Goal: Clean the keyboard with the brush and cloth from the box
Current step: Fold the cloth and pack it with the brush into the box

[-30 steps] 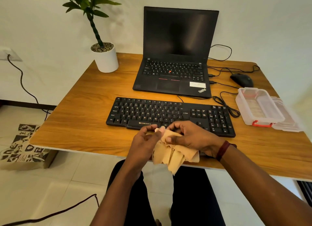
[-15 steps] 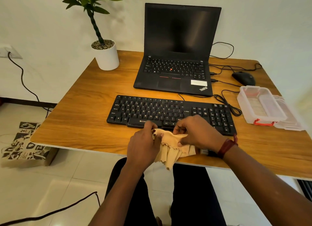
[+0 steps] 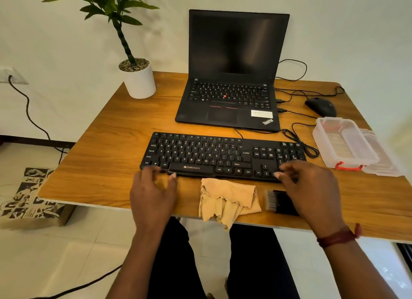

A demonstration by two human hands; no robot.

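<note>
Head camera: a person sits at a wooden worktop [image 3: 100, 165] with the black keyboard [image 3: 223, 156] lying flat across its middle, in front of an open laptop [image 3: 229, 93]. The left hand [image 3: 153, 187] hovers at the keyboard's near-left corner and the right hand [image 3: 312, 187] at its near-right corner. The fingers of both are loosely spread and hold nothing; motion blur hides whether they touch the casing.

The tan cloth [image 3: 227, 198] lies crumpled between the hands, just in front of the keyboard, with one corner hanging over the worktop's near edge. The small black brush [image 3: 278, 201] rests beside it, partly under the right wrist. The clear box [image 3: 343, 142] stands open to the right.

The keyboard looks light, rigid and long, so it is best lifted by both short ends, minding its trailing cable. The cloth is soft and limp and can be pinched anywhere, while the stiff brush is best taken by its dark handle.
</note>
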